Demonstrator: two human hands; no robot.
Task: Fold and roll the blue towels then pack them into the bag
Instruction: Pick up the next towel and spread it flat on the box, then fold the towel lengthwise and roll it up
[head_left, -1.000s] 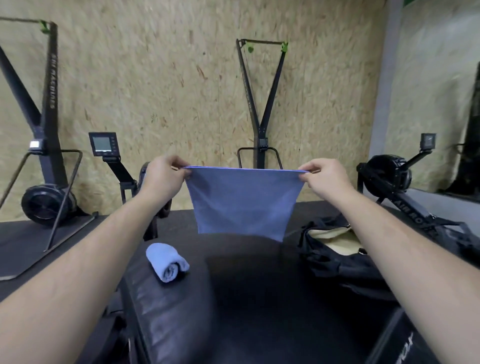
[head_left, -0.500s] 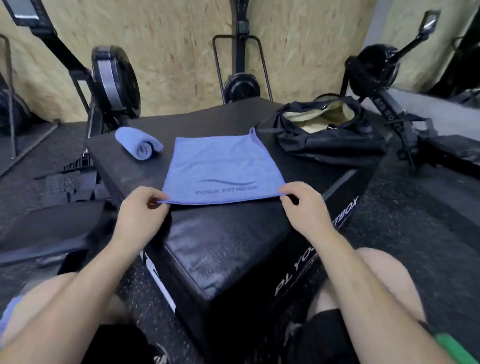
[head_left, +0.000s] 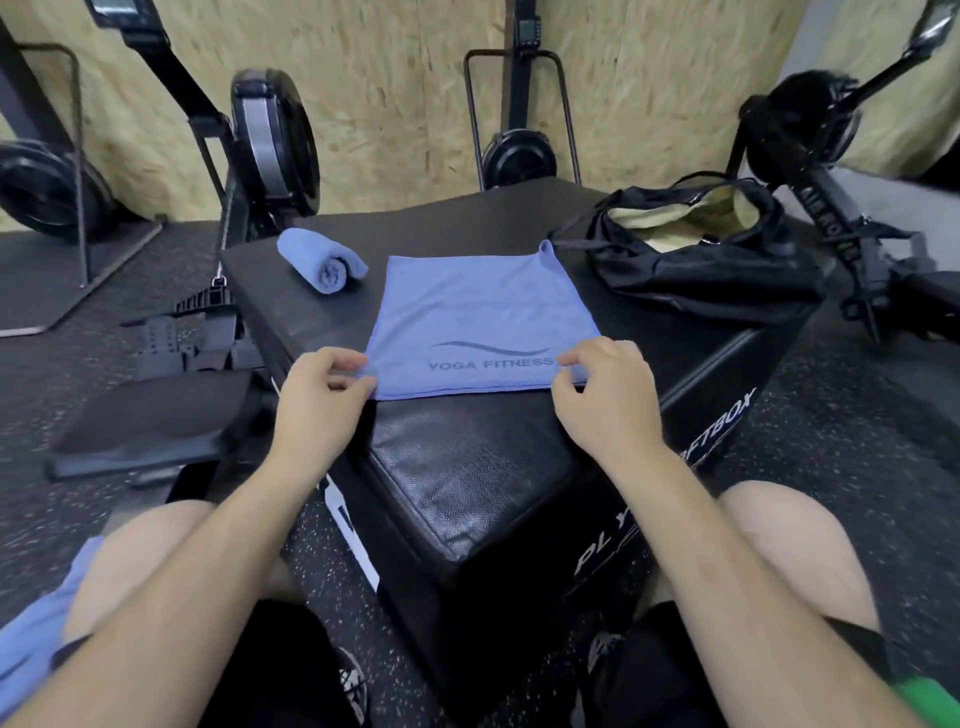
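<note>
Flat towel: blue towel (head_left: 480, 317), spread flat on top of the black soft box (head_left: 467, 467), printed side up; a wave mark and "YOGA FITNESS" run along the near edge. Far right corner is slightly lifted, next to the bag.
Left hand: left hand (head_left: 317, 400) at the towel's near left corner; thumb and fingers curled and pinching the cloth at that corner.
Right hand: right hand (head_left: 605, 402) at the near right corner; fingertips curled over the hem, pinching it. A small part of the corner is hidden under the fingers.
Rolled towel: second blue towel (head_left: 321, 262), rolled into a short cylinder, lying on the box top to the far left of the flat towel, apart from it; open spiral end faces the camera.
Bag: black bag (head_left: 696, 254) on the far right part of the box top, mouth open, pale lining visible inside; contents cannot be told. Its near left end lies just beside the flat towel's far right corner.
Box: white lettering on the right side face, partly readable as "SOFTBOX".
Person: bare knees on either side of the box corner; blue cloth (head_left: 36, 639) over the left thigh at the frame edge.
Surroundings: black exercise machines (head_left: 270, 140) behind and beside the box; chipboard wall (head_left: 395, 93); dark speckled floor (head_left: 857, 426).
</note>
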